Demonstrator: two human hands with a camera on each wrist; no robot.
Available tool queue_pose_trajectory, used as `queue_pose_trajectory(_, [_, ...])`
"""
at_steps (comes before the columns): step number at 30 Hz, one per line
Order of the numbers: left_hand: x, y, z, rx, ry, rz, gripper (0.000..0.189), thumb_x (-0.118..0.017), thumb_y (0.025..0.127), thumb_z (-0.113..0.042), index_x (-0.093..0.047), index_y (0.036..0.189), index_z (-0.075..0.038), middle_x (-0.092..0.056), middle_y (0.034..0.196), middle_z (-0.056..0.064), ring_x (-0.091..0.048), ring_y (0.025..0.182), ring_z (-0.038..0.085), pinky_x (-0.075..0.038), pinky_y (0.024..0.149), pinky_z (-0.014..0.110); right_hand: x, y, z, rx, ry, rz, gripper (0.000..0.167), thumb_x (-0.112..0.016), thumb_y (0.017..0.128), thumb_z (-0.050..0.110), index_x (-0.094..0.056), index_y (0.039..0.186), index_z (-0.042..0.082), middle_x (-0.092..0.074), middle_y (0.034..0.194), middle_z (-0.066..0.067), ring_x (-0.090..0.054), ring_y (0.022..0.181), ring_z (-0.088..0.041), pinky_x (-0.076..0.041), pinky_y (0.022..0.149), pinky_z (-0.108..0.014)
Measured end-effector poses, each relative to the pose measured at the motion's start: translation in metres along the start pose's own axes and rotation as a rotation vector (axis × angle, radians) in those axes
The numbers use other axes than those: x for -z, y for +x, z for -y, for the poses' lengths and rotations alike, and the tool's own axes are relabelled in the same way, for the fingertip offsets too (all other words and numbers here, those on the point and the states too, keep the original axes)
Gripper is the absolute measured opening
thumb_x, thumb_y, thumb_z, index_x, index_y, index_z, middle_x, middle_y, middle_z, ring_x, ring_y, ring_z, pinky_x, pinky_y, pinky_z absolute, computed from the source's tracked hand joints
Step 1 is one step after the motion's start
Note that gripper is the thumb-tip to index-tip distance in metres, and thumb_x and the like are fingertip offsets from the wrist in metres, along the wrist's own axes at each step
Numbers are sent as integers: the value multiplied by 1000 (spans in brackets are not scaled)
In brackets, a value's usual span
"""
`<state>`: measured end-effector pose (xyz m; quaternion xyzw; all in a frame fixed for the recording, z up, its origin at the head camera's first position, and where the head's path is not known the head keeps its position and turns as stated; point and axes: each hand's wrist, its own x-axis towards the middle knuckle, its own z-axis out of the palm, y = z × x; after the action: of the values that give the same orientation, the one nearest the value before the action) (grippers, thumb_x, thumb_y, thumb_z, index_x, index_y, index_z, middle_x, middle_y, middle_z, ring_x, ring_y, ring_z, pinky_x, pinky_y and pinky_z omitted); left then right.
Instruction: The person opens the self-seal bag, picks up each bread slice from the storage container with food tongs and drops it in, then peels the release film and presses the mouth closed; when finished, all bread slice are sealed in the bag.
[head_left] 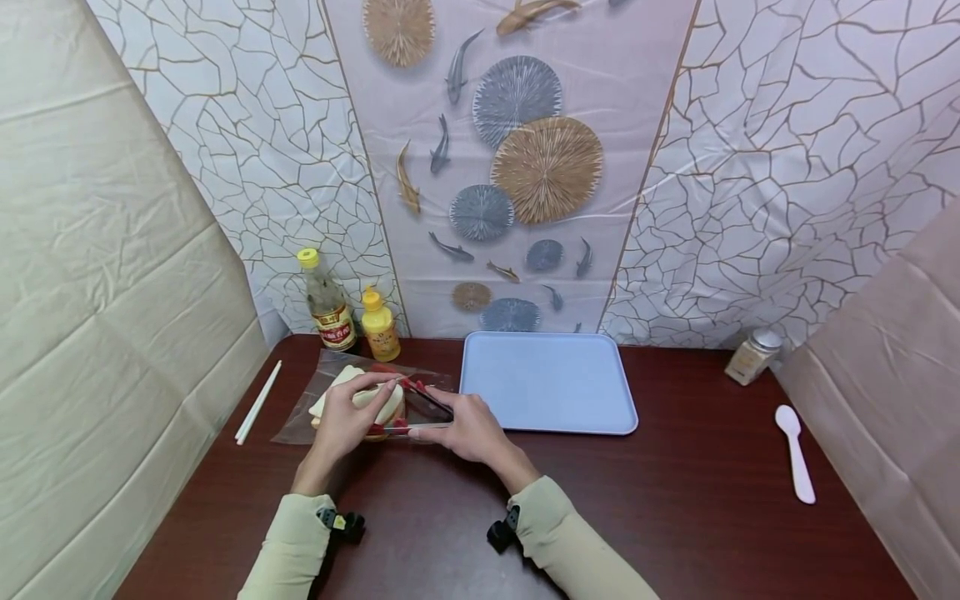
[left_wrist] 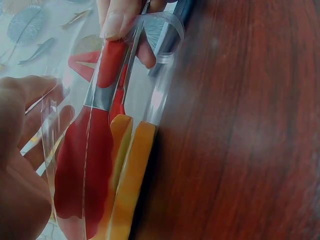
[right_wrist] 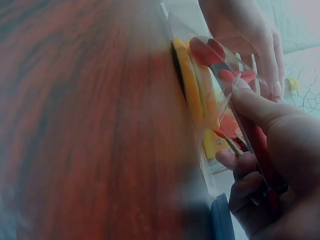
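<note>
On the left of the table, slices of bread [head_left: 347,377] with orange-brown crusts [left_wrist: 140,160] lie inside a clear plastic bag [head_left: 298,423]. My right hand [head_left: 474,429] grips a pair of tongs [right_wrist: 257,150] near the bag's mouth. Their red scalloped heads [left_wrist: 82,170] reach into the bag, one along each side of the bread. My left hand [head_left: 345,421] is over the bread and pinches the bag's film by its mouth, thumb and fingertips close together.
A blue tray [head_left: 547,383] stands just right of the bag. Behind are a sauce bottle [head_left: 332,312] and a yellow bottle [head_left: 380,327]. White chopsticks [head_left: 258,402] lie at left. At far right are a shaker jar [head_left: 752,358] and a white spoon [head_left: 795,454].
</note>
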<state>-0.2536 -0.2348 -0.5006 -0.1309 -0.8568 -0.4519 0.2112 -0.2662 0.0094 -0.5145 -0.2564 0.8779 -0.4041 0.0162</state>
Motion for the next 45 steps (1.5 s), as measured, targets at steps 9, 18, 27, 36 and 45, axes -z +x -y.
queue_pose_trajectory(9, [0, -2, 3, 11, 18, 6, 17, -77, 104, -27, -84, 117, -21, -84, 112, -1, -76, 111, 21, -60, 100, 51, 9, -3, -2, -14, 22, -3, 82, -88, 87, 59, -60, 156, 24, -72, 145, -11, -74, 119, -22, -61, 96, -36])
queue_pose_trajectory(18, [1, -2, 2, -8, 32, -21, 16, -77, 104, -30, -84, 117, -25, -84, 112, -4, -76, 110, 20, -60, 98, 51, 22, -7, -11, -45, 56, -12, 76, -87, 88, 58, -63, 153, 27, -81, 109, -16, -49, 67, -9, -53, 76, -28])
queue_pose_trajectory(27, [3, 0, -1, -70, 31, -103, 17, -78, 103, -25, -84, 117, -20, -84, 111, -2, -75, 107, 19, -58, 95, 53, 25, -13, -8, -2, -25, -98, 57, -86, 92, 52, -73, 142, 30, -81, 125, -11, -62, 77, -11, -49, 68, -24])
queue_pose_trajectory(36, [0, 0, -1, -52, 42, -98, 16, -79, 101, -22, -85, 117, -20, -84, 110, -3, -76, 108, 20, -59, 97, 35, 59, -47, -25, -32, -1, -111, 49, -85, 92, 54, -74, 137, 41, -84, 102, -1, -35, 54, -4, -36, 51, -23])
queue_pose_trajectory(45, [-3, -2, 7, 2, 20, -62, 12, -79, 102, -23, -85, 112, -21, -84, 108, -4, -77, 105, 16, -61, 94, 47, 116, -100, -75, -73, 10, -146, 51, -85, 90, 56, -74, 137, 40, -80, 126, 4, -69, 89, -10, -53, 75, -22])
